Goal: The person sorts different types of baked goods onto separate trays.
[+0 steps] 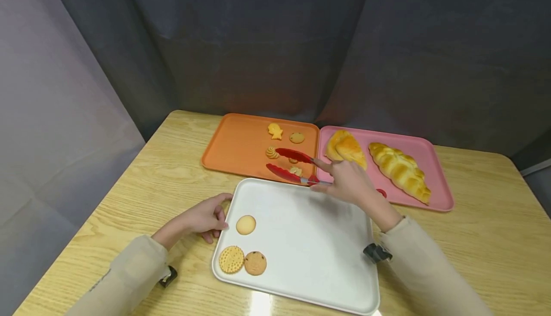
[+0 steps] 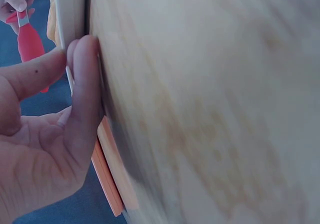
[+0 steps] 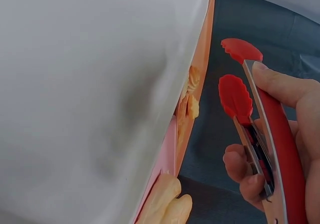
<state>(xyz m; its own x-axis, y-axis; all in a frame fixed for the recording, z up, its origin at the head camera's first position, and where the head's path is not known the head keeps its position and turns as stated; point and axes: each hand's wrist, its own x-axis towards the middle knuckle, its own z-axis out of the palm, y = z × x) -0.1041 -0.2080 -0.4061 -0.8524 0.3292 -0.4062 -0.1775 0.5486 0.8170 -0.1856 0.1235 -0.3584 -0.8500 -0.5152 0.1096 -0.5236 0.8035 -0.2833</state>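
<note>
My right hand [image 1: 348, 181] holds red-and-metal tongs [image 3: 282, 149], their tips spread apart. In the head view the tongs reach over the orange tray [image 1: 238, 141], one tip beside a swirled cookie [image 1: 271, 152] and the other overlapping the tray's near edge. A pale, rough-looking cookie [image 1: 295, 170] shows between the tips, with another cookie partly hidden. With thumb and fingers, my left hand [image 1: 204, 218] grips the left rim of the white tray [image 1: 310, 254]. On that tray lie a plain round cookie [image 1: 246, 225], a dotted yellow cookie [image 1: 231, 259] and a chocolate chip cookie [image 1: 255, 263].
A fish-shaped cookie [image 1: 275, 131] and an oval cookie [image 1: 297, 137] sit at the back of the orange tray. To its right, a pink tray [image 1: 436, 182] bears a folded bread [image 1: 344, 146] and a braided loaf [image 1: 398, 170]. Dark curtains [image 1: 258, 43] hang behind the wooden table [image 1: 142, 172].
</note>
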